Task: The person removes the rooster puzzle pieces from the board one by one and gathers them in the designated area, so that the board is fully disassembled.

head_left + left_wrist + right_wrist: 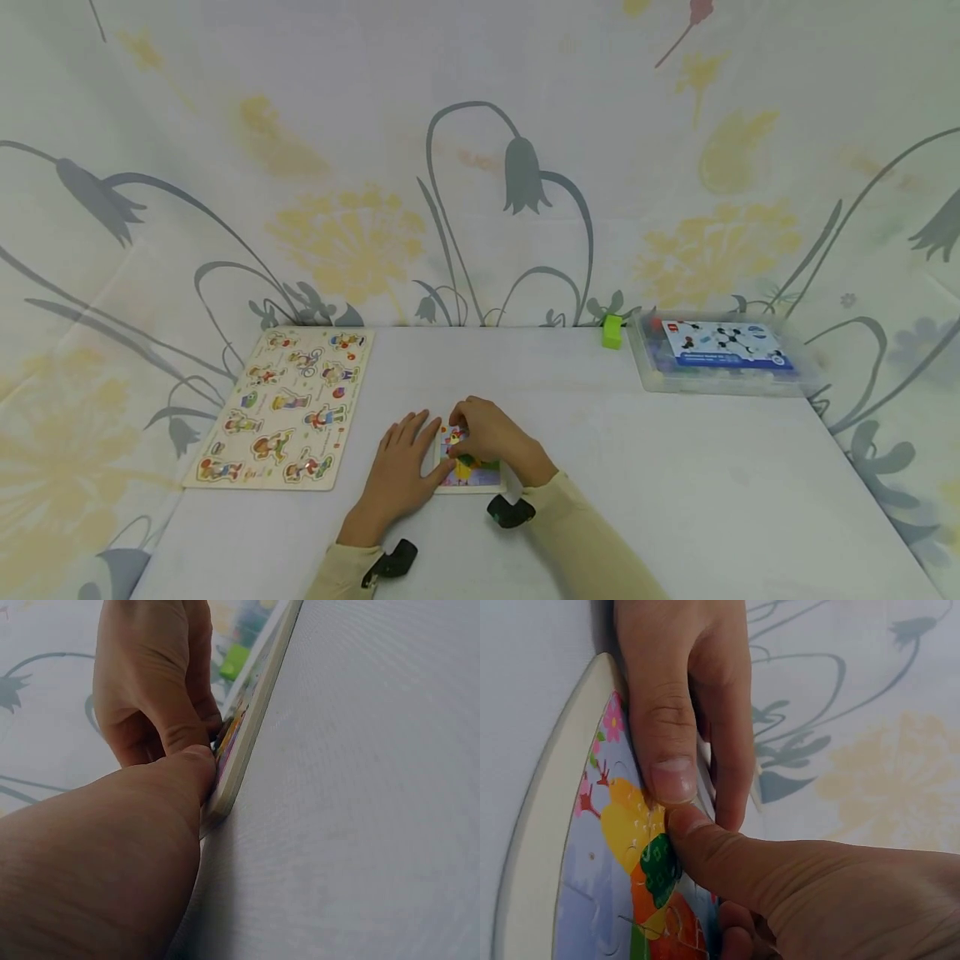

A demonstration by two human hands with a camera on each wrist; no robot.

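Note:
A small picture puzzle point(468, 489) with a pale frame lies on the table between both hands. My left hand point(401, 475) rests flat beside it, fingers spread and its thumb on the left part. My right hand point(491, 433) reaches over from the right with bent fingers, pinching at a puzzle piece mostly hidden by the fingers. The right wrist view shows the two thumb tips almost touching over the picture point(622, 825), near a dark green patch. From the left wrist view, the right hand point(161, 682) bends down over the frame's edge point(247, 750).
A larger wooden board point(281, 408) with cut-out figures lies at the left of the white table. A green block point(612, 332) stands at the back, beside a clear plastic box point(720, 379) with a printed label. A flowered cloth point(480, 208) hangs behind.

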